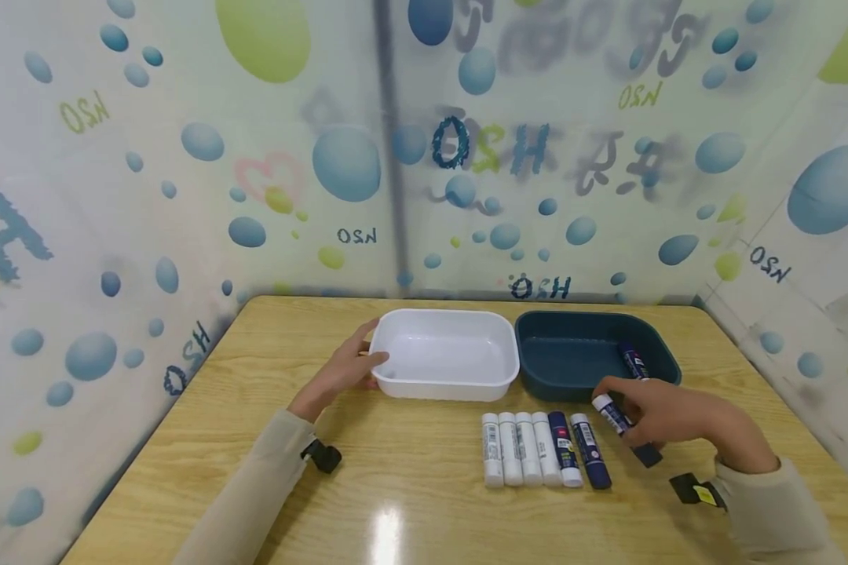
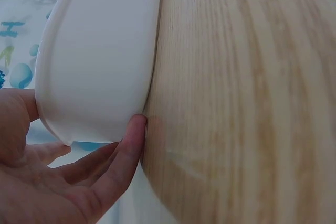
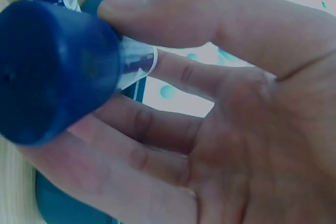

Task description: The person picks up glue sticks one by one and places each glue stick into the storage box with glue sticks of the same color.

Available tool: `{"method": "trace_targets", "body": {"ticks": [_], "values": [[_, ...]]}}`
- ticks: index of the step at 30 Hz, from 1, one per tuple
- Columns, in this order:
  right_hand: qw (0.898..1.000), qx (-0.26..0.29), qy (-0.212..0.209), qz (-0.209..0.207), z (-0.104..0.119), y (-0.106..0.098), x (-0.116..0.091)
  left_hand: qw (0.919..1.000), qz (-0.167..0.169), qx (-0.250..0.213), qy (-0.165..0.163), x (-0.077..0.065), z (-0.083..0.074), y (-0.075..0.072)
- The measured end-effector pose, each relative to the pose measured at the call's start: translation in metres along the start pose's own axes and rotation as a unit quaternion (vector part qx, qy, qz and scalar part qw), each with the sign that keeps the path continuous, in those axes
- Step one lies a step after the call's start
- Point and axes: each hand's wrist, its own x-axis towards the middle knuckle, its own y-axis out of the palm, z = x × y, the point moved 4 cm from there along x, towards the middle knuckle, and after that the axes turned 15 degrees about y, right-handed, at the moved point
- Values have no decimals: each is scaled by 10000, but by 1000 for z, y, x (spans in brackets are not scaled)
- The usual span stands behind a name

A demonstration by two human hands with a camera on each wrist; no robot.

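My right hand [image 1: 681, 413] pinches a dark blue glue stick with a white end [image 1: 613, 414] between thumb and fingers, just in front of the dark teal tray [image 1: 572, 390]. In the right wrist view the stick's blue end [image 3: 58, 72] faces the camera. One dark blue glue stick [image 1: 633, 359] leans inside that tray at its right end. My left hand [image 1: 342, 365] holds the left end of the white tray [image 1: 445, 389], thumb over the rim and fingers along the outer wall. The left wrist view shows a fingertip [image 2: 137, 124] at the tray's lower edge.
In front of the trays lie several white glue sticks [image 1: 511, 450] side by side, then a blue one with its white end nearer [image 1: 564, 449]. Slightly apart lies another blue one [image 1: 590, 451]. A patterned curtain [image 1: 424, 196] stands behind the wooden table [image 1: 410, 463].
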Motion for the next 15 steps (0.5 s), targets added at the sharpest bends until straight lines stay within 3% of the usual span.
{"method": "trace_targets", "body": {"ticks": [15], "values": [[9991,239,113,-318,4,-15,-5,10000,-21,-1,2,-1,-1,0]]}}
